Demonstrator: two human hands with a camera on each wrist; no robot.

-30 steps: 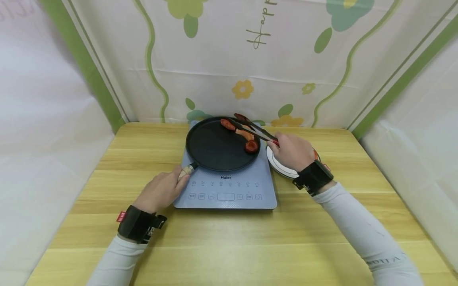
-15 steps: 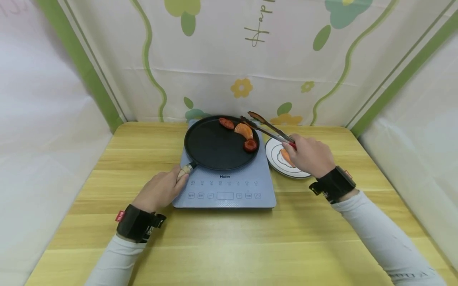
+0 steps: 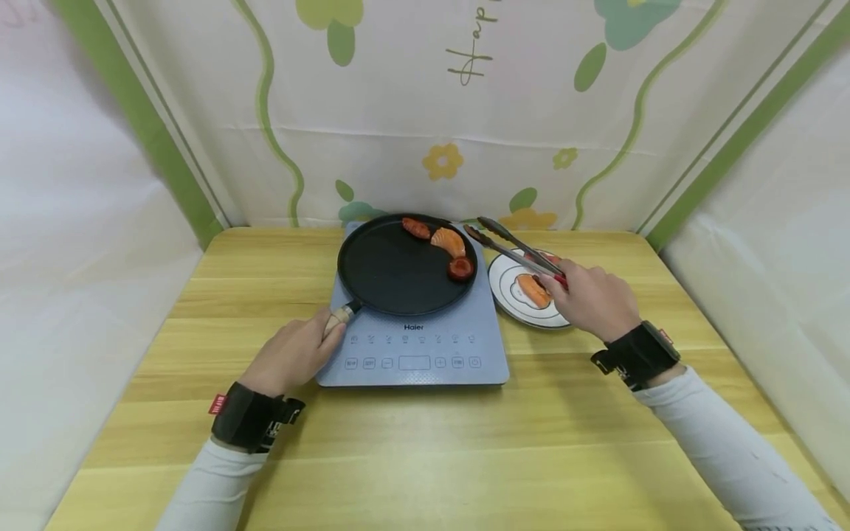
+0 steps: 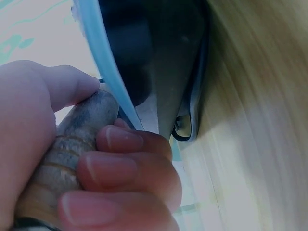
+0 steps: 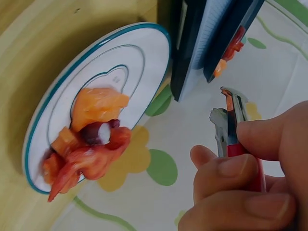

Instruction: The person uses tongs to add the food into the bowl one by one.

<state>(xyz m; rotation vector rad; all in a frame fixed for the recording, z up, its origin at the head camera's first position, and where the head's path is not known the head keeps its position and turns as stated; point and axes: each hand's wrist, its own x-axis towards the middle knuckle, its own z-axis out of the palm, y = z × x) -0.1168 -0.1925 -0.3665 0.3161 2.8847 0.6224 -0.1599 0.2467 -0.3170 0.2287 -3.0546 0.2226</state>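
Observation:
My left hand point(image 3: 288, 358) grips the wooden handle point(image 4: 72, 144) of a flat black frying pan point(image 3: 392, 273) on an induction cooker point(image 3: 425, 372). Three food pieces lie along the pan's right side: a reddish-brown sausage-like piece point(image 3: 416, 228), an orange salmon-like slice point(image 3: 448, 242) and a round red piece point(image 3: 460, 268). My right hand point(image 3: 594, 295) holds metal tongs point(image 3: 498, 245) with a red handle point(image 5: 243, 159) over the white plate point(image 3: 501, 287). The tongs' tips are apart, with nothing between them, just right of the pan.
On the plate lie another orange slice point(image 5: 98, 106), a purple-and-white piece point(image 5: 98, 133) and several red and orange pieces point(image 5: 91, 161). A flower-printed cloth wall point(image 3: 372, 133) rises behind the wooden table point(image 3: 425, 450), with more cloth at both sides.
My right hand has moved right with the tongs, from above the pan's food to over the plate. The orange slice in the pan is now uncovered. My left hand stays on the handle.

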